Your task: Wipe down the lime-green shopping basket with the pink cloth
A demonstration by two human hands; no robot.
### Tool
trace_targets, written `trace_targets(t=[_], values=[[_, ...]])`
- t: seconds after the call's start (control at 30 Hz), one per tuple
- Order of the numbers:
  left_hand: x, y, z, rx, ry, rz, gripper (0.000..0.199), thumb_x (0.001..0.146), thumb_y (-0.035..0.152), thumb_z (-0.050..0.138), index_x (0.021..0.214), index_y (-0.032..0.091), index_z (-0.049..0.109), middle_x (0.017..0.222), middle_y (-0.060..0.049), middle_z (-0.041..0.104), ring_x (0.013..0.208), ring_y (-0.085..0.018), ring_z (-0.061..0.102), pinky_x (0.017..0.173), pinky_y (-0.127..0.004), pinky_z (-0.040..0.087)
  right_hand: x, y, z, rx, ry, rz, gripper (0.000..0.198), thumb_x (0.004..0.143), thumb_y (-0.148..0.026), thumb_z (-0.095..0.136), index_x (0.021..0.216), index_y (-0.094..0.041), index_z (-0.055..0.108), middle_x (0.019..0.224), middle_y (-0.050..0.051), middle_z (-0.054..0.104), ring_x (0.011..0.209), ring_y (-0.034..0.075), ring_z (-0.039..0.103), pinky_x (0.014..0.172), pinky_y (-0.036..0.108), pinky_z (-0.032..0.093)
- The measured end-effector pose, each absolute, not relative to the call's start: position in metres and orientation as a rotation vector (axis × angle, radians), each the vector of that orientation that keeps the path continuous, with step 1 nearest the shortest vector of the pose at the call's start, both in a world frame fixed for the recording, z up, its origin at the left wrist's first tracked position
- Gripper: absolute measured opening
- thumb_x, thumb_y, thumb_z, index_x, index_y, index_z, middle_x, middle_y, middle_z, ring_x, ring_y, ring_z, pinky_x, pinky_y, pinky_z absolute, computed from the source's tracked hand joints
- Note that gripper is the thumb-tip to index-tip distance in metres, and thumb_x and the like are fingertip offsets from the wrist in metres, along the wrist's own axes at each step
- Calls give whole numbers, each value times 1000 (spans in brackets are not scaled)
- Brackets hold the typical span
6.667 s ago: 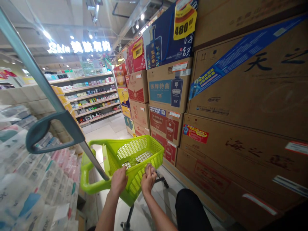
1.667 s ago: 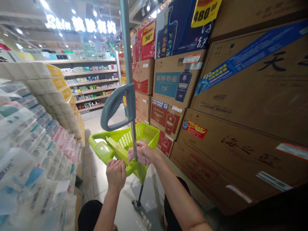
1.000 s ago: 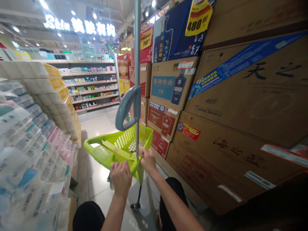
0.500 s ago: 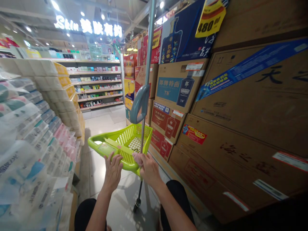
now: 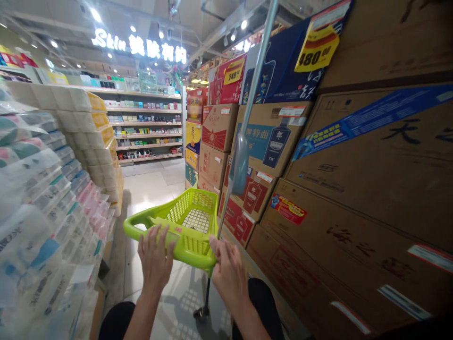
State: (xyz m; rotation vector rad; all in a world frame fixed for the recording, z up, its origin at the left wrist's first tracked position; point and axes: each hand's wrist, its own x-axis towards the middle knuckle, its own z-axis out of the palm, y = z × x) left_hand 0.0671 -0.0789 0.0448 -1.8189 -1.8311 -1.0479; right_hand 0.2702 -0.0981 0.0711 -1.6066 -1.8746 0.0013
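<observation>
"Green plastic first: in the head view, where is the cart (image 5: pixel 187 256)?"

"Directly ahead of me on the aisle floor (image 5: pixel 136 189), between stacked soft packs (image 5: pixel 46 203) at left and cartons (image 5: pixel 354 146) at right. Its handle bar (image 5: pixel 129 227) is on the near side. One caster (image 5: pixel 201 312) shows below."

"Report the state of both hands."

"Left hand (image 5: pixel 155 259): unclenched, fingers spread and laid over the near bar. Right hand (image 5: pixel 229 269): fingers curled at the near right corner, beside the foot of the grey pole (image 5: pixel 254 89). A pinkish tip shows there. I cannot tell whether these fingers grasp the cart's edge, the pole or something small."

"How is this contact best handled?"

"In my judgement: with the left, distribute light, even pressure along the bar, so that the cart neither rolls nor swivels. With the right, apply fingertip pressure only and follow the curve of the corner. Caution: the pole, with its loop grip (image 5: pixel 239 165), slants to the right in view. A sideways knock there could turn the cart."
</observation>
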Motion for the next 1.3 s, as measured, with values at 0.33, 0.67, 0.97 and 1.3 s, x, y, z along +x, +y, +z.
trace_targets(t=[0.33, 0.67, 0.97, 1.3], values=[[59, -68, 49, -1623, -2012, -969, 39, 96, 40, 37, 112, 20, 67, 117, -13, 63, 109, -29, 52, 100, -48, 36, 285, -94, 52, -1430, -1782, -8, 62, 70, 0, 40, 125, -24, 59, 113, 8, 61, 101, 25, 54, 89, 44, 47], [73, -87, 47, -1709, -1987, -978, 37, 97, 33, 38, 125, 20, 59, 123, -11, 63, 113, -26, 54, 95, -43, 35, 238, -122, 65, -1355, -1976, -84, 67, 72, -5, 51, 135, -27, 52, 129, 6, 59, 107, 31, 52, 90, 51, 46], [56, -91, 29, -1863, -1962, -1100, 36, 97, 21, 29, 99, 22, 65, 100, -5, 66, 114, -23, 50, 110, -48, 20, 227, -100, 50, -1291, -1932, -220, 68, 79, 0, 39, 145, -17, 40, 150, 10, 41, 141, 31, 31, 110, 55, 36], [64, -98, 33, -1921, -1913, -1076, 37, 95, 18, 28, 102, 24, 63, 98, -3, 65, 110, -21, 52, 114, -48, 17, 233, -83, 72, -1202, -2043, -68, 50, 87, -4, 41, 131, -22, 56, 139, 7, 54, 135, 23, 42, 113, 47, 36]])
